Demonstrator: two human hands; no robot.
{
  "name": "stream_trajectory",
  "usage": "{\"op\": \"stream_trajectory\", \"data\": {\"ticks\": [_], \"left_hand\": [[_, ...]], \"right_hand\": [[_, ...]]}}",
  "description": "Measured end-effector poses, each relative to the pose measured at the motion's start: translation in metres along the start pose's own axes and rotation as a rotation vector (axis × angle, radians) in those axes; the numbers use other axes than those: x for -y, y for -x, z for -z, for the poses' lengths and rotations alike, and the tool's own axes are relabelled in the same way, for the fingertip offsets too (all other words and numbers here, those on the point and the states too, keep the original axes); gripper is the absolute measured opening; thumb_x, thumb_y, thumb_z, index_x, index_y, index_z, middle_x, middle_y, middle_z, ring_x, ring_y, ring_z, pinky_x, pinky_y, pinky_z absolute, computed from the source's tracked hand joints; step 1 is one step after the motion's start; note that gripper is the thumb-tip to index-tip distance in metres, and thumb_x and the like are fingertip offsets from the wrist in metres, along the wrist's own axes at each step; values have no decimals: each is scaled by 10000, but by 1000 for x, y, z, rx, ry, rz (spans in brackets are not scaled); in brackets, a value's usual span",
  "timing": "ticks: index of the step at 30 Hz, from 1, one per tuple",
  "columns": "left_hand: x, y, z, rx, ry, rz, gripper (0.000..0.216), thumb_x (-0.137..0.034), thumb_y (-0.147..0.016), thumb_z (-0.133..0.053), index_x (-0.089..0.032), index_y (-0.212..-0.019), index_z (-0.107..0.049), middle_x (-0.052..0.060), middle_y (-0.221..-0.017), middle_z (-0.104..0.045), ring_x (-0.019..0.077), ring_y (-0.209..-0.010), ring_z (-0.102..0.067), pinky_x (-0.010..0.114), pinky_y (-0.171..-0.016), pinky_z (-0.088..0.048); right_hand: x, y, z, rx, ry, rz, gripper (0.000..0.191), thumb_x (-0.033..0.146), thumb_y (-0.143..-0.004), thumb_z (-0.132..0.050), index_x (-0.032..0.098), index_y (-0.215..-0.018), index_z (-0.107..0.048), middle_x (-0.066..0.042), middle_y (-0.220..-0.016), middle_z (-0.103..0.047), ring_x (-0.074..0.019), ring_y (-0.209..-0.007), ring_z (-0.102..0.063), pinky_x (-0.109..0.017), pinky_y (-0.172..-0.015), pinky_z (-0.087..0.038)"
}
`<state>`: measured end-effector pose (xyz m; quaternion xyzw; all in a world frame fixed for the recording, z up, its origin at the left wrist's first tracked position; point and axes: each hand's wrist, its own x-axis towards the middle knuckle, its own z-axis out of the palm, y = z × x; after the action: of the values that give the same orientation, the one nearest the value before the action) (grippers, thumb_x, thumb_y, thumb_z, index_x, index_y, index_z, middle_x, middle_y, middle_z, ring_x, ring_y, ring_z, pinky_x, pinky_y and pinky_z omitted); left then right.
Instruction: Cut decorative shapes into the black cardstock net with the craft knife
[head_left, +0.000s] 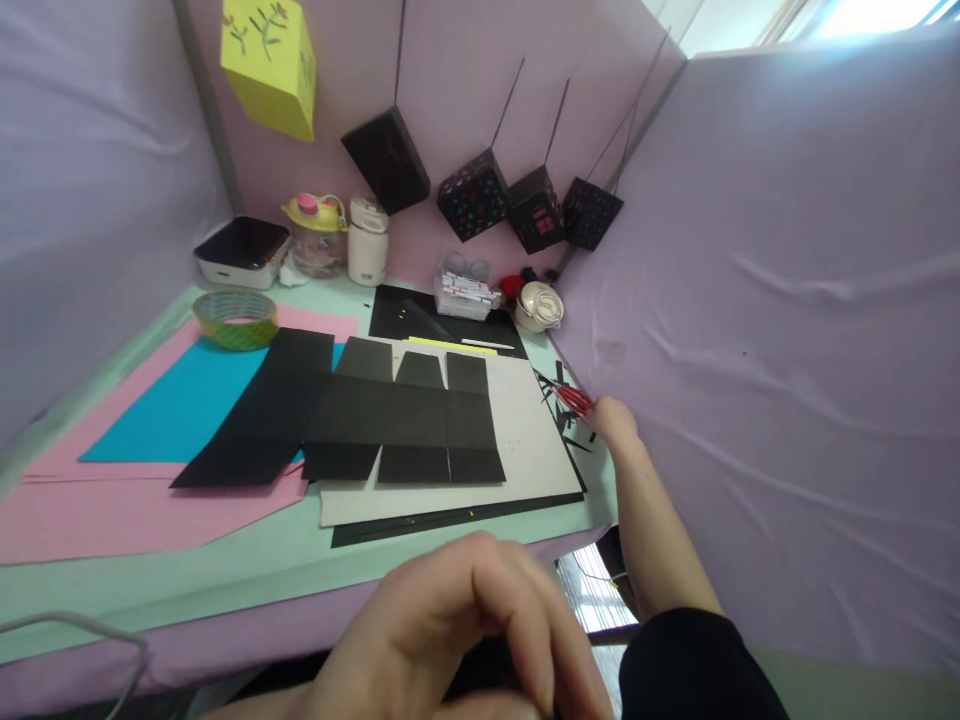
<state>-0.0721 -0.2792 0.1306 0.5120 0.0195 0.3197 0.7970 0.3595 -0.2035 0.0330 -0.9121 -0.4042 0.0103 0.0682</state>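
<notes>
Right of centre: right hand (613, 420) at the table's (225, 575) right edge, fingers apparently closed on the red-handled scissors (574, 398) among black paper scraps. Lower centre: left hand (465, 630), blurred, fingers curled together; any contents cannot be told. Centre: black cut-out sheet (405, 412) flat on a pale board (529, 445), left of the scissors.

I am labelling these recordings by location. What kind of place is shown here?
Probably a paper-craft booth with lilac cloth walls: paper box lanterns hang at the back, a cut black paper template lies on the table, and the right hand reaches red scissors.
</notes>
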Motion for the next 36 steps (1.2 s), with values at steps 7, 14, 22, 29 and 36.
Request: {"op": "stream_trajectory", "data": {"ticks": [7,14,22,29,36], "left_hand": [[27,-29,5,-52,-337,13,90,-175,-915,-527,-190,-859,-596,22,-898,-650,143,-844,-604,284,-805,-478],[55,-48,24,-155,-426,143,109,-247,-929,-530,-198,-903,-625,27,-925,-651,160,-889,-611,295,-822,-480],[73,-68,46,-216,-272,292,101,-253,-886,-592,-170,-943,-603,52,-918,-680,162,-865,-642,287,-798,-485],[101,-119,71,-555,176,418,147,-227,-930,-559,-112,-1014,-596,177,-1112,-673,207,-1004,-667,341,-956,-467],[85,-128,102,-617,216,199,152,-236,-993,-460,-130,-1014,-567,142,-1005,-710,199,-949,-696,340,-917,-503]], "right_hand": [[-13,23,-15,28,49,-9,298,243,-902,-531,89,-1119,-666,-254,-1161,-634,-311,-1124,-600,-348,-914,-421],[-14,34,0,174,-187,8,244,351,-842,-572,124,-829,-661,-132,-791,-676,-232,-777,-639,-292,-674,-438],[-2,99,22,372,-846,35,284,458,-833,-521,192,-739,-490,12,-617,-549,-68,-467,-383,-209,-447,-269],[76,149,5,621,-1436,91,326,457,-780,-684,189,-801,-498,7,-621,-611,-57,-472,-390,-201,-447,-197],[123,165,-9,770,-1491,154,282,414,-799,-673,194,-811,-497,-13,-691,-672,-87,-558,-514,-197,-492,-302]]}}
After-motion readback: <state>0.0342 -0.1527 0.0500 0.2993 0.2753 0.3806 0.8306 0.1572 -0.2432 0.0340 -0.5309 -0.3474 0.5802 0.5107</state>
